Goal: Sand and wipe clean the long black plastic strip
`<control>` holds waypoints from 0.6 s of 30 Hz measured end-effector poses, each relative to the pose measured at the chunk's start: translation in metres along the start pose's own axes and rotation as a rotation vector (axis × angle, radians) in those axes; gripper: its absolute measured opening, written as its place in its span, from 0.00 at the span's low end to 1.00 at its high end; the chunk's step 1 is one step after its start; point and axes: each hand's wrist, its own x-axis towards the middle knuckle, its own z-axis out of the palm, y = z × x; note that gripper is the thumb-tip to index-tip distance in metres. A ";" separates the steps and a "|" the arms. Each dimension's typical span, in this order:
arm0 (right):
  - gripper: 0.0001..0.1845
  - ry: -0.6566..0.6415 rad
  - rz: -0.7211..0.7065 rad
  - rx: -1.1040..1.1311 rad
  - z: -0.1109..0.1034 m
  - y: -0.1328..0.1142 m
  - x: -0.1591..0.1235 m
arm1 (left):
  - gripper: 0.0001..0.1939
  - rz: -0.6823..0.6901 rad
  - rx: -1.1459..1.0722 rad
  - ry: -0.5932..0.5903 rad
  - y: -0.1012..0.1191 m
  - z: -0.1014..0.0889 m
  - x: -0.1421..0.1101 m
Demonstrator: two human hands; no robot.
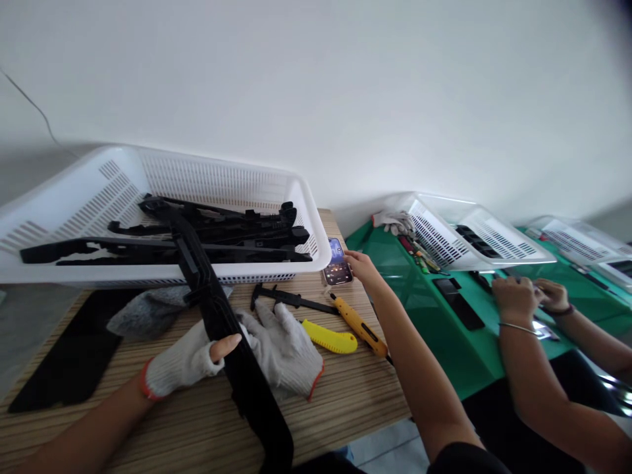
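In the lower centre, the left hand (191, 359) grips a long, ridged black plastic part (217, 308); the right hand (361, 265), grip unclear, touches a lit phone (338, 264).

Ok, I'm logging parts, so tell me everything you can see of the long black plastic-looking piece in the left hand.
The long black piece looks like moulded plastic, with small side tabs and a recessed upper stretch. It slants from over the white slatted basket, across its front rim, down to the picture's bottom edge. The left hand, in a white knit glove, grips it, bare thumb on top. Dark shading hides finer detail.
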 end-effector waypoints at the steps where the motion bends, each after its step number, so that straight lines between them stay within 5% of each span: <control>1: 0.19 0.008 -0.012 -0.020 0.001 -0.002 0.000 | 0.24 0.000 0.001 -0.002 0.000 0.000 0.000; 18: 0.23 0.105 -0.053 -0.683 0.023 -0.036 -0.023 | 0.24 0.002 0.018 0.001 -0.001 -0.002 -0.001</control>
